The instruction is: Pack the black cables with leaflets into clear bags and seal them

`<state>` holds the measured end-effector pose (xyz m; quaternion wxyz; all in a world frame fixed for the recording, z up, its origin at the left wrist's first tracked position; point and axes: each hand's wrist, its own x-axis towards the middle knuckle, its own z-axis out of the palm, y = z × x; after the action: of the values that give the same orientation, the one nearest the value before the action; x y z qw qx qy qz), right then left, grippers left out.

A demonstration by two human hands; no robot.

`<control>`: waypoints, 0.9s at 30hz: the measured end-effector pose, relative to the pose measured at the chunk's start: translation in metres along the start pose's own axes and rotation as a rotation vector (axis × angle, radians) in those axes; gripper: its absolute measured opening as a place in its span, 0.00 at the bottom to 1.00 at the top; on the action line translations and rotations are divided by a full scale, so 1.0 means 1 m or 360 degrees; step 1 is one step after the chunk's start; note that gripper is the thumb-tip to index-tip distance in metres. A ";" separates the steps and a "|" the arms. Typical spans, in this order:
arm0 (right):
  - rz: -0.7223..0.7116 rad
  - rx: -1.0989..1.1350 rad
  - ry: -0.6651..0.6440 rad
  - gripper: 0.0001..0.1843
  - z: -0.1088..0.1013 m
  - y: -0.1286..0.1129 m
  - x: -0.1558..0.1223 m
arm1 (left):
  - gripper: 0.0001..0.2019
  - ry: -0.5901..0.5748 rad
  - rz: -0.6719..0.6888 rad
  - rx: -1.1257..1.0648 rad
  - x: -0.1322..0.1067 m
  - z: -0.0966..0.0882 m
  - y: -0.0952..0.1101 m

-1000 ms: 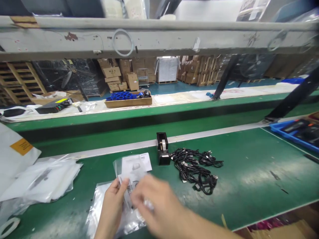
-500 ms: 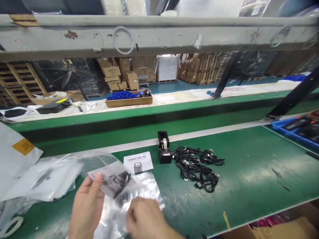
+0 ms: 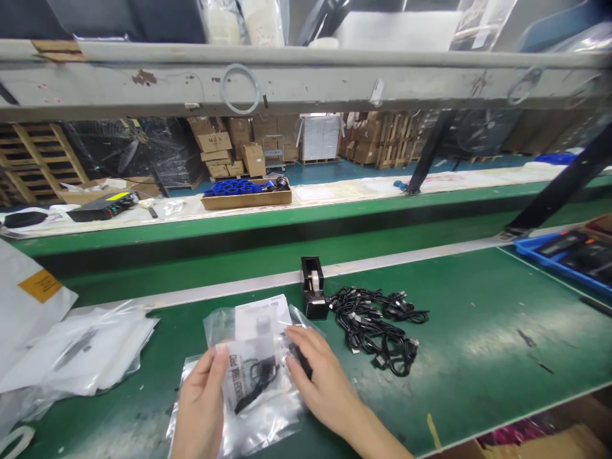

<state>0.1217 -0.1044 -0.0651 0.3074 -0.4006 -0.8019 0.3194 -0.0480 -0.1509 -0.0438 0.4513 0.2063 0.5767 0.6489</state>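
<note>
Over green benchtop (image 3: 478, 325), left hand (image 3: 203, 395) pinches one bagged leaflet (image 3: 239, 376) while right hand (image 3: 322, 379) grips one black item (image 3: 304, 363).

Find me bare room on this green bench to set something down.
The widest patch lies between the black cables and the blue tray, with a few dark marks. A smaller one lies between the left hand and the plastic bags. It's crowded around the clear bag, right hand and tape dispenser.

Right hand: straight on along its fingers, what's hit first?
The bag, right at the fingertips of the right hand. Beyond it, likely the leaflet on the table, though depth through clear plastic is hard to judge.
</note>
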 end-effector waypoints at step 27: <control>-0.0611 0.0012 0.0078 0.18 -0.043 0.018 0.018 | 0.28 -0.0279 -0.0056 0.0648 0.014 0.020 0.008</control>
<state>0.1532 -0.0694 -0.0478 0.3834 -0.2469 -0.8547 0.2480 -0.0418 -0.1272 -0.0353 0.4600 0.3389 0.6579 0.4907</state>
